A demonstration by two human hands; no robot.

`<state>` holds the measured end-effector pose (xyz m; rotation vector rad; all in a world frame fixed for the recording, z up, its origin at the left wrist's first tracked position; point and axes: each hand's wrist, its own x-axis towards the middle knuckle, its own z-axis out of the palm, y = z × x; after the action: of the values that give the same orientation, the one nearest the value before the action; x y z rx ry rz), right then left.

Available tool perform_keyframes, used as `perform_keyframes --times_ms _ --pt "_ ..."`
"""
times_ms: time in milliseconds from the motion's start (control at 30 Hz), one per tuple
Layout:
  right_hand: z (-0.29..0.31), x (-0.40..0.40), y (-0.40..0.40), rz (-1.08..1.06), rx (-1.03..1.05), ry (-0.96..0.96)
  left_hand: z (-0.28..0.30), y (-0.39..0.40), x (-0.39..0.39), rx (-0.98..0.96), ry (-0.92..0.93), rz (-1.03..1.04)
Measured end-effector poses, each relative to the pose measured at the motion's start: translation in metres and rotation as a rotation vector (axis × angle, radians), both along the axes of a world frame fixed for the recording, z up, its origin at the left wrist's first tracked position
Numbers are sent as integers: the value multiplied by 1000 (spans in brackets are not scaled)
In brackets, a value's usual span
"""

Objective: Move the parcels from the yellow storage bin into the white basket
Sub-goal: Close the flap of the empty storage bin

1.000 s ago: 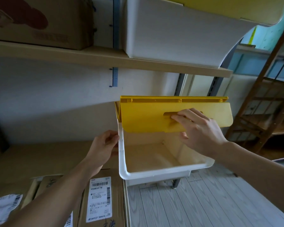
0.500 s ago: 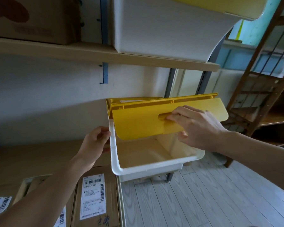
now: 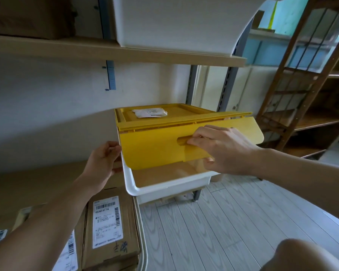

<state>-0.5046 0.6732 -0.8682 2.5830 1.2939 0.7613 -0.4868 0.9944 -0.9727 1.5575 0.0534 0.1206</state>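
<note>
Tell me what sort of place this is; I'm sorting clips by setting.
Probably a storeroom or small parcel depot: wall shelves carry storage bins, a lidded yellow bin sits below, and cardboard parcels with barcode shipping labels lie stacked at lower left.

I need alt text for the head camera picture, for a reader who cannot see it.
A person's right hand grips the handle of the hinged yellow plastic flap on a white storage bin, while the left hand holds the bin's left edge. A small white packet lies on the bin's yellow top; labelled brown cardboard parcels sit lower left.
</note>
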Motion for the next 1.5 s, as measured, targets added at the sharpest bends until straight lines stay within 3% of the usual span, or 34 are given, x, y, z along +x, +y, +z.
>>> perform_keyframes --times_ms 567,933,1300,1500 --pt "-47 -1 9 -92 -333 243 3 -2 -3 -35 22 27" --pt "-122 22 13 -11 -95 27 0 -7 -2 -100 -27 74" --pt "-145 40 14 65 -59 -40 1 -9 -1 -88 -30 45" --pt "-148 36 16 27 11 30 -1 -9 -1 -71 -26 42"
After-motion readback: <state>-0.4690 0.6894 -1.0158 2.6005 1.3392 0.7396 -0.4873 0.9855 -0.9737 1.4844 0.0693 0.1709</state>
